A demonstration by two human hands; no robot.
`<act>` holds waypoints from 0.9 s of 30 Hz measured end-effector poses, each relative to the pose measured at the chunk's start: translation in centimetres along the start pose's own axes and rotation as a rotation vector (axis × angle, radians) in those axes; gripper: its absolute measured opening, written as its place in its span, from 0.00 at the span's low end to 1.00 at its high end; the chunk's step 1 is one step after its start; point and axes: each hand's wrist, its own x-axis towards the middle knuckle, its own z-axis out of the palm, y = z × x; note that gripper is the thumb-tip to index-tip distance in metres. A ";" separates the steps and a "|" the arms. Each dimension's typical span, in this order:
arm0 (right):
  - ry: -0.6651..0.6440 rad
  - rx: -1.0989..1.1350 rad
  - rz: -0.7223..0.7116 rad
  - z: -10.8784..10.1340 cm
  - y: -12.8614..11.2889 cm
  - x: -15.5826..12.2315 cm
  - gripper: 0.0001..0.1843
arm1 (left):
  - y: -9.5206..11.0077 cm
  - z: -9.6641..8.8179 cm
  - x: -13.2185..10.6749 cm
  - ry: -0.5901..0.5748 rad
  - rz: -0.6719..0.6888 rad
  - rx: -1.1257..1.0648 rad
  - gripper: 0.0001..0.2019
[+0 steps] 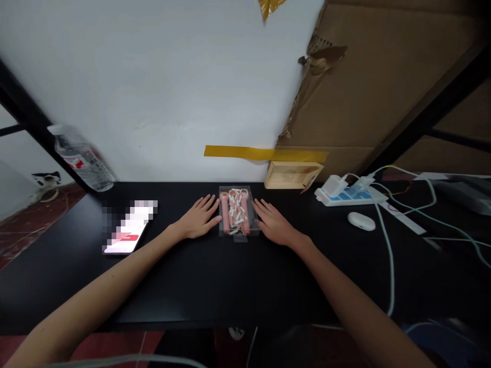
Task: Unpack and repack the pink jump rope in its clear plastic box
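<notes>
- Table [238,286]: black top
- Bottle [86,163]: back left corner
- Phone [132,232]: left, screen lit
- Clear box [251,204]: between left hand [199,219] and right hand [274,222], both laid palm down
- Wooden tray [291,175]: back edge, right of the box
- Power strip [349,197]: farther right
- White case [361,221]: just before the strip
- Cable [387,250]: right of the case

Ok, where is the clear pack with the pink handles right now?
In the head view, the clear pack lies mid-picture on the black table, between the left hand and the right hand.
</notes>
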 end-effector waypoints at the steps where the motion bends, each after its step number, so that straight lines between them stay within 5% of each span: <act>1: -0.012 0.005 0.006 -0.1 0.0 0.0 0.35 | 0.0 -0.1 -0.1 -0.006 0.008 0.000 0.38; 27: -0.026 0.040 0.030 -0.7 0.7 -0.6 0.35 | -0.3 0.1 -0.3 -0.005 0.014 -0.038 0.32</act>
